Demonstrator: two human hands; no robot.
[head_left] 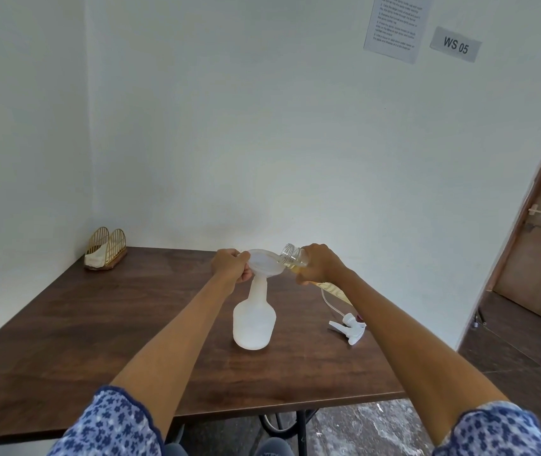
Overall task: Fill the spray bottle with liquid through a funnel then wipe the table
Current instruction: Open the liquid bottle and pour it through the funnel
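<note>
A white translucent spray bottle stands upright in the middle of the dark wooden table. A white funnel sits in its neck. My left hand grips the funnel's left rim. My right hand holds a clear bottle with yellowish liquid, tipped so its open mouth is over the funnel's right edge. The white spray head with its tube lies on the table to the right of the spray bottle, partly behind my right forearm.
A gold wire holder with white tissues stands at the table's far left corner against the wall. A brown door is to the right. The table's right edge runs close under my right arm.
</note>
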